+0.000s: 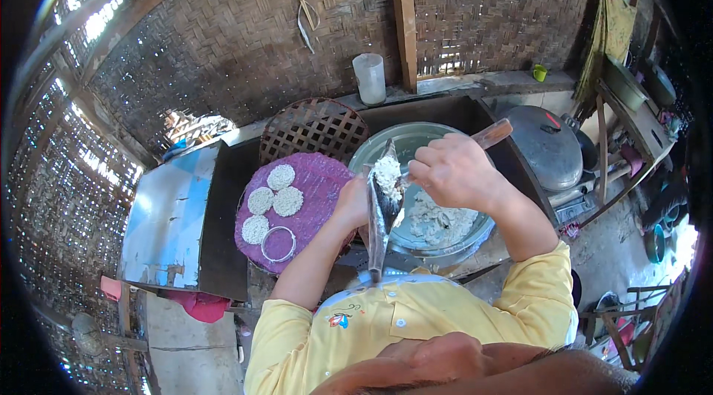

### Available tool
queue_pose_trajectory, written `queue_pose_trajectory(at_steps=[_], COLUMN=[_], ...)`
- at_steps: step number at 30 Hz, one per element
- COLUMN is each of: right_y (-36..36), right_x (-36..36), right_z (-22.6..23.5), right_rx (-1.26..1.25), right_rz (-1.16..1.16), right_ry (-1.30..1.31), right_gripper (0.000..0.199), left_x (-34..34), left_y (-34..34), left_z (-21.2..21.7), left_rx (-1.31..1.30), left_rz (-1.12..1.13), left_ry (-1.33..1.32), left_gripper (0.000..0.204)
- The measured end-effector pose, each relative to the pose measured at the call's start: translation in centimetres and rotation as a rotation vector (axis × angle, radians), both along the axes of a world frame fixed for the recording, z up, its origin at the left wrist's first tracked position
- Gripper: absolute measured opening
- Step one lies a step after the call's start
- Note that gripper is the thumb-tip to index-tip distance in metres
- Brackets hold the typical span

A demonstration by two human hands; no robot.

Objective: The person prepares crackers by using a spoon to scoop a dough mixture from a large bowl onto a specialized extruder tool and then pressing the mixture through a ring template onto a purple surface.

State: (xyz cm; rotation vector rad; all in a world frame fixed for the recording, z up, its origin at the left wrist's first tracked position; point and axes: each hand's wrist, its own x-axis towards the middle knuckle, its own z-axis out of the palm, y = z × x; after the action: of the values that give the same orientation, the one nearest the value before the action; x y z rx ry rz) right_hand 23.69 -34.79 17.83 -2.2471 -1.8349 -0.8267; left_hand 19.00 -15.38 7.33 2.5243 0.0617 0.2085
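My left hand (355,204) grips a dark, worn, narrow-looking vessel (377,235), tilted and seen nearly edge-on; its exact kind is unclear. Sticky white rice (386,172) clings to its upper part. My right hand (453,168) is closed round a tool with a wooden handle (493,133), whose working end meets the rice by the vessel. Below both hands, a wide greenish basin (368,148) contains a mass of white rice (442,220). To the left, several flat round rice cakes (287,201) and a thin ring mould (278,244) lie on a purple cloth (316,172).
Behind the cloth leans a woven lattice basket (312,128). A whitish plastic container (370,78) stands on the ledge by the woven wall. At the right sits a large lidded metal pot (538,146). A box with a blue-patterned side (167,209) stands at the left.
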Motion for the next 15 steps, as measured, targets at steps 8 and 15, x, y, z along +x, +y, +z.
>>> queue_pose_trajectory(at_steps=[8, 15], right_y=[-4.6, -4.7], right_x=[1.2, 1.2], right_z=[3.3, 3.0], right_rx=[0.303, 0.183], right_rz=[-0.242, -0.163], right_ry=[0.037, 0.03], right_gripper=[0.013, 0.014], left_x=[-0.3, -0.8], left_y=[2.2, 2.0], left_z=[-0.2, 0.5], left_rx=[-0.029, -0.06], left_rz=[0.011, 0.007], left_ry=[-0.083, 0.041], left_gripper=[0.046, 0.045])
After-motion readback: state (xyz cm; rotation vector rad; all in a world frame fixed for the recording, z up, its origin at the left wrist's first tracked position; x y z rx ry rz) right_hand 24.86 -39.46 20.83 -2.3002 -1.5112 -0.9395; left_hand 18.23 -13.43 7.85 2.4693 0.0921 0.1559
